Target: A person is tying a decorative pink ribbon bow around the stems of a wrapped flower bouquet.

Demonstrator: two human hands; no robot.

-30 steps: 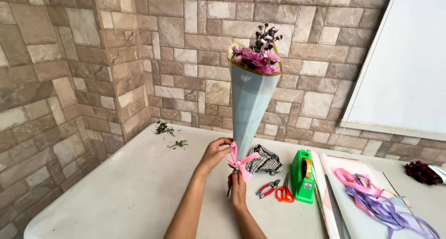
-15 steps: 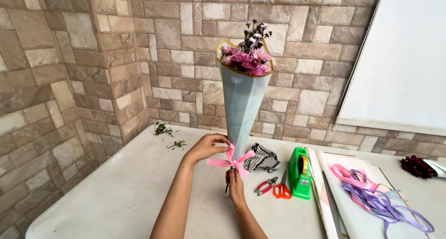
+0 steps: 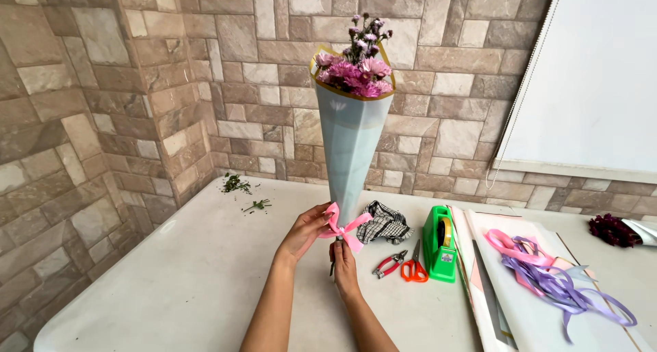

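Over the white table (image 3: 171, 283), seen from the head camera, both hands are holding an upright bouquet (image 3: 352, 119) by its narrow base; the left hand (image 3: 308, 229) is pinching the pink ribbon bow (image 3: 345, 230) tied around the pale blue paper cone, while the right hand (image 3: 344, 259) is gripping the stems just beneath it; the wrapping looks finished and the bow already knotted, so only small adjusting seems left; beside the hands are lying a checked cloth (image 3: 385, 222), red pliers (image 3: 389, 263), orange scissors (image 3: 414, 266), a green tape dispenser (image 3: 440, 244) and loose ribbons (image 3: 547, 277) on wrapping sheets.
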